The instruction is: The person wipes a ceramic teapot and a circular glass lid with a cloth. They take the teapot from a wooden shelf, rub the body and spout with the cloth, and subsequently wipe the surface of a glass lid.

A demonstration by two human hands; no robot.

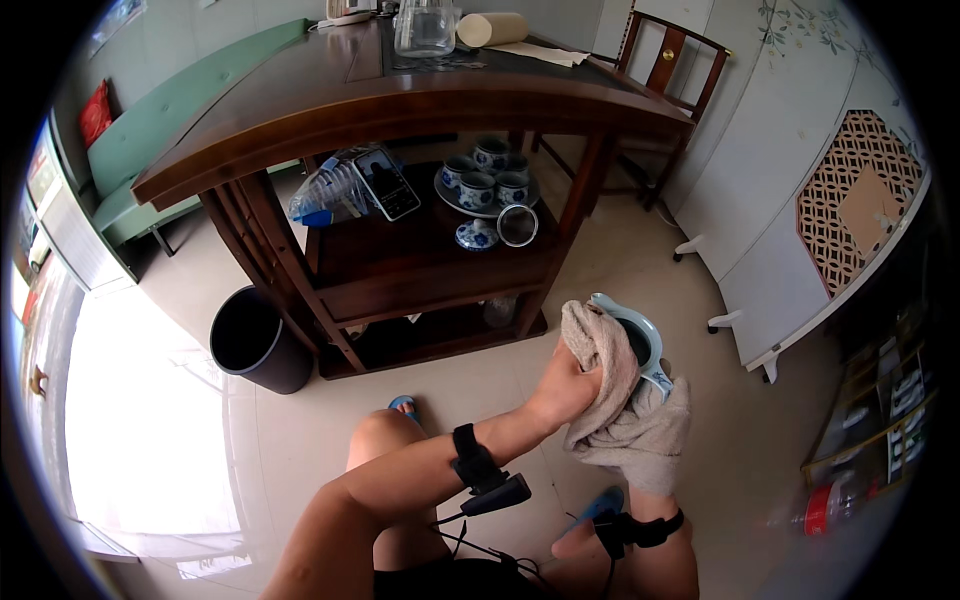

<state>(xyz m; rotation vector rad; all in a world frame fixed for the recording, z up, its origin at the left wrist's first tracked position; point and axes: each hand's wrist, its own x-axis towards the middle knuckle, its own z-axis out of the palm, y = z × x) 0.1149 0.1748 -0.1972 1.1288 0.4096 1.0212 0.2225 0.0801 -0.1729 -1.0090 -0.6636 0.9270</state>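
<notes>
A pale blue ceramic pitcher (654, 346) with a spout and a handle is wrapped partly in a beige towel (626, 420). My left hand (568, 384) grips the towel against the pitcher's left side, thumb bent over the cloth. Towel covers my right hand (651, 469) below the pitcher, so its fingers are hidden. On the table's shelf, a round tray (448, 196) bears several blue-and-white cups (476, 190). Beside it lie a blue-and-white lid (476, 235) and a clear glass ring-rimmed piece (517, 225).
The dark wooden table (420, 97) bears a glass jug (424, 28) and a paper roll (493, 30). A phone (385, 184) leans against wrapped plastic on the shelf. A black bin (259, 341) stands left, a folding screen (780, 247) right, and a bottle (825, 508) lower right.
</notes>
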